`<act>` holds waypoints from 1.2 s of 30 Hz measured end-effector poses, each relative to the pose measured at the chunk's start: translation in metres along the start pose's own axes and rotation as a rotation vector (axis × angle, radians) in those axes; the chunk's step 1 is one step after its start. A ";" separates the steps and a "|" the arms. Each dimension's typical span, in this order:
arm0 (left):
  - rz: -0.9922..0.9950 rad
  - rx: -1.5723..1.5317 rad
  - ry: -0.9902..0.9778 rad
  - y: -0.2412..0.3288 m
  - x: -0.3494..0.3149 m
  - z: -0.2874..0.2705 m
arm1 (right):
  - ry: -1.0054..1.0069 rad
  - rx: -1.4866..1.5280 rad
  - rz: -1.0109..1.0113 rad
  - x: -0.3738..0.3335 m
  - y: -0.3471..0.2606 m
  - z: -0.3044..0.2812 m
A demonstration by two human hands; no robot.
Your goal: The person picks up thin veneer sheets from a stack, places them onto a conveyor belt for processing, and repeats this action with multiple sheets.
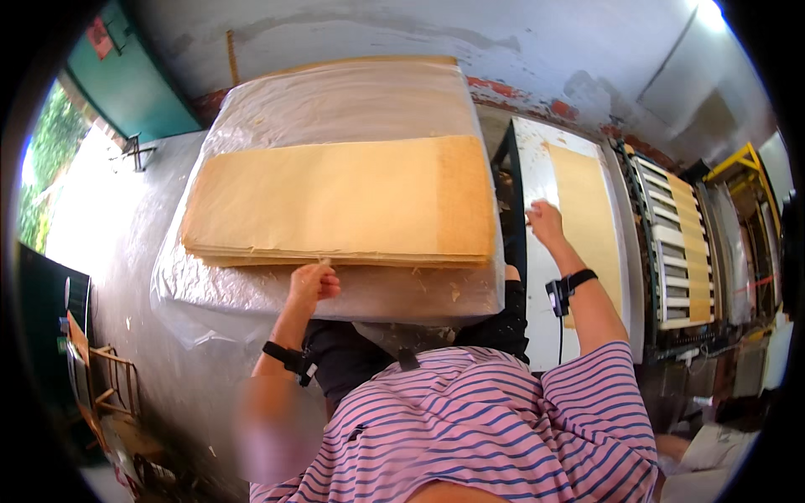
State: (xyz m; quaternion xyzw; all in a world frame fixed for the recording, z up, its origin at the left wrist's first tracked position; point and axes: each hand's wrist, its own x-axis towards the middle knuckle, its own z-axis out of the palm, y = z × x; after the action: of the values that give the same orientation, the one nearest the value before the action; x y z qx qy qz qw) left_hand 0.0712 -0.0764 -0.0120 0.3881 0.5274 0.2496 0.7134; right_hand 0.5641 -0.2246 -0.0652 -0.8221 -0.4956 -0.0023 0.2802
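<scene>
Yellow sheet stack [335, 197] sits upper centre of frame; left hand [314, 282] at its lower edge, right hand [547, 221] right of centre; can't tell if either grip's clamped; singly likely light, floppy, tearable; take corners

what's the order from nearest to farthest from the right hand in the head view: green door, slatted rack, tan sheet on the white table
From the right hand:
1. Tan sheet, on the white table, just right of the hand
2. Slatted rack, farther right, past the table
3. Green door, far across at upper left
</scene>
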 end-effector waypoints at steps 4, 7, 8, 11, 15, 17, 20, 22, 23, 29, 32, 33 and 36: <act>-0.113 0.176 -0.230 -0.032 -0.006 0.045 | -0.120 -0.201 0.285 -0.125 0.031 -0.012; -0.188 0.284 -0.366 -0.049 -0.007 0.085 | -0.340 -0.261 0.500 -0.212 0.032 -0.023; -0.202 0.322 -0.407 -0.053 -0.008 0.096 | -0.333 -0.260 0.546 -0.235 0.027 -0.026; -0.242 0.421 -0.498 -0.055 -0.012 0.130 | -0.342 -0.288 0.593 -0.294 0.020 -0.027; -0.253 0.519 -0.530 -0.051 -0.018 0.165 | -0.255 -0.329 0.579 -0.324 0.024 -0.014; -0.266 0.527 -0.552 -0.049 -0.019 0.176 | -0.170 -0.333 0.591 -0.322 0.030 -0.010; -0.286 0.551 -0.573 -0.044 -0.027 0.191 | -0.095 -0.359 0.635 -0.302 0.053 -0.007; -0.285 0.561 -0.572 -0.039 -0.033 0.202 | -0.095 -0.444 0.632 -0.290 0.067 -0.012; -0.287 0.562 -0.574 -0.037 -0.036 0.207 | -0.091 -0.479 0.572 -0.286 0.072 -0.016; -0.233 0.599 -0.650 -0.033 -0.046 0.234 | -0.211 -0.406 0.441 -0.277 0.087 -0.038; -0.234 0.589 -0.695 -0.034 -0.047 0.244 | -0.393 -0.276 0.489 -0.280 0.067 -0.053; -0.230 0.592 -0.697 -0.034 -0.047 0.247 | -0.388 -0.275 0.490 -0.282 0.067 -0.049; -0.249 0.624 -0.717 -0.036 -0.047 0.254 | -0.220 -0.369 0.624 -0.287 0.072 -0.039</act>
State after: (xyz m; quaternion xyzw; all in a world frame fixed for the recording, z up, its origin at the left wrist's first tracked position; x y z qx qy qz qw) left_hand 0.2946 -0.2063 0.0209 0.5790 0.3406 -0.1568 0.7240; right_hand 0.4876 -0.5018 -0.1468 -0.9655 -0.2396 0.0822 0.0599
